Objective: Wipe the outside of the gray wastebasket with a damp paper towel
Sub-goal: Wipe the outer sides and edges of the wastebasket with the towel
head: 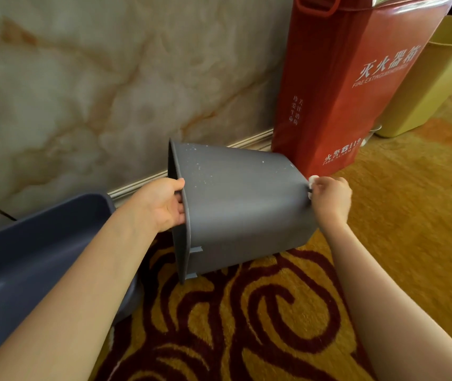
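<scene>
The gray wastebasket (pixel 241 210) is tipped on its side above the carpet, its open rim facing left and its base to the right. White specks dot its upper side. My left hand (pixel 164 204) grips the rim, fingers inside the opening and thumb over the edge. My right hand (pixel 329 199) is closed on a small wad of white paper towel (pixel 313 180), pressed against the edge of the basket's base. Most of the towel is hidden inside my fist.
A dark blue bin (pixel 27 265) lies at the left under my forearm. A red fire extinguisher box (pixel 351 78) stands behind the basket against the marble wall (pixel 82 92). A yellow bin (pixel 439 78) sits at far right. Patterned orange carpet (pixel 247 325) covers the floor.
</scene>
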A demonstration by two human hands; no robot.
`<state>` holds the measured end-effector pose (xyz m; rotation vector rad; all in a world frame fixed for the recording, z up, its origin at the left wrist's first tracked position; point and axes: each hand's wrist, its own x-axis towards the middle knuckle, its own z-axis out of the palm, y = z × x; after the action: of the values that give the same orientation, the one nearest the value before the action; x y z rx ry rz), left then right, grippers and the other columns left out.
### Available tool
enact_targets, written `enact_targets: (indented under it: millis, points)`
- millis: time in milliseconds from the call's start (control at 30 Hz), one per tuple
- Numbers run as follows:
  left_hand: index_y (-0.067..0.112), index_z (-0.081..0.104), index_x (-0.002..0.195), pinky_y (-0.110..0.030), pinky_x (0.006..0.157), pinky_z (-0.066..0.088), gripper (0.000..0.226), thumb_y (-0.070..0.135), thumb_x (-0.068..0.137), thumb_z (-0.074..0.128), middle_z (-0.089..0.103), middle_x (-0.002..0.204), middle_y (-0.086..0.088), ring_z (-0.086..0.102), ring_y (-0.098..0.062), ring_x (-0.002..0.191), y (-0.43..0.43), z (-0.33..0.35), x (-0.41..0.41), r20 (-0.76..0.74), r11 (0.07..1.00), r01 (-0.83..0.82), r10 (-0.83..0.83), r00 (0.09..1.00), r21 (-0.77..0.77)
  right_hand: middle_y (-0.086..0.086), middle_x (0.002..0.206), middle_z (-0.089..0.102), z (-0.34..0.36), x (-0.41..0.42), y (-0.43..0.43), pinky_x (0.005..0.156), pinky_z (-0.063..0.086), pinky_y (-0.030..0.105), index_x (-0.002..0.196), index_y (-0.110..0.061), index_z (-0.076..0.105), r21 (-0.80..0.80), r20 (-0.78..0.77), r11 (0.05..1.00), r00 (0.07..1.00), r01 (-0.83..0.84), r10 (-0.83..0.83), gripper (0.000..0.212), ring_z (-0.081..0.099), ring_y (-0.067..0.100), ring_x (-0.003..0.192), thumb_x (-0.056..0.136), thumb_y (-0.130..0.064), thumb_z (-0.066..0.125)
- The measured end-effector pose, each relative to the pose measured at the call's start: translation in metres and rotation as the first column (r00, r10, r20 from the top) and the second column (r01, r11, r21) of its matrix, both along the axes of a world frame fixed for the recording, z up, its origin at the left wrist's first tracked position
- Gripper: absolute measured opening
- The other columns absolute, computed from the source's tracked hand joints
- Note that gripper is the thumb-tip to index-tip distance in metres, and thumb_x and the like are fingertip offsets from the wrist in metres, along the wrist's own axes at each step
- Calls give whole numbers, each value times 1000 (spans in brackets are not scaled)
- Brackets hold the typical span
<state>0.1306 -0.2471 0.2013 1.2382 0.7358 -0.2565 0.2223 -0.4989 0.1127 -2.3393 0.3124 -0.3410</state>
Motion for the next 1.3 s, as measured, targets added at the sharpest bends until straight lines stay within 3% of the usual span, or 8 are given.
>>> enact_targets:
  millis: [100,300,600,800,900,1100,1200,1300]
  points:
    - [12,47,126,-37,58,48,32,17,99,31,59,108,-9,60,-23,81,-2,2,5,16,999,-40,40,999,2,19,95,56,14,-31,26,73,39,31,93,-4,68,31,200,999,980,-30,24,16,55,34,86,87,-7,53]
    - [10,47,126,-31,55,46,33,20,99,30,62,85,-5,60,-18,73,-8,2,15,30,998,-63,63,998,-1,3,85,51,25,-125,141,62,38,18,93,-10,59,-69,481,868,747,-491,460,8,45,13,77,87,-13,55]
    - [12,46,129,-34,56,47,34,18,100,30,57,109,-6,57,-21,89,-2,-6,11,18,996,-80,80,997,40,4,95,44,-44,-56,39,69,32,-1,101,4,52,355,327,935,937,-1,-123,16,38,-3,75,94,-8,43]
    - [14,51,115,-33,56,46,27,17,100,29,57,109,-5,60,-18,78,5,-4,12,-1,996,-88,88,996,22,19,117,49,-41,-16,-9,80,32,17,113,0,55,384,131,898,950,215,-283,25,51,25,101,95,-12,43]
    - [14,49,115,-33,56,46,25,16,100,29,61,99,-2,60,-17,75,6,-3,14,2,996,-90,90,996,16,23,99,54,-25,-46,13,75,31,7,99,3,59,339,355,932,899,133,-257,15,44,2,87,92,-4,46]
    - [15,48,116,-33,53,48,26,15,100,28,60,101,-1,57,-16,89,1,0,21,25,990,-139,139,990,16,-13,97,41,-30,-135,125,78,34,0,98,-18,49,69,483,871,781,-486,397,13,36,-6,87,92,-24,40]
    - [14,47,123,-35,58,48,30,15,100,29,59,106,-3,57,-16,91,4,-4,19,19,988,-151,151,988,25,-29,93,34,-41,-117,113,78,32,-3,98,-26,48,252,392,878,873,-406,291,12,39,-13,88,90,-25,39]
    - [16,47,118,-36,65,47,27,13,100,27,61,89,-1,59,-15,78,10,-9,17,9,987,-158,158,987,34,-13,91,36,-43,-76,73,73,32,-3,91,-15,47,291,386,940,921,-179,56,8,37,-11,80,93,-13,40]
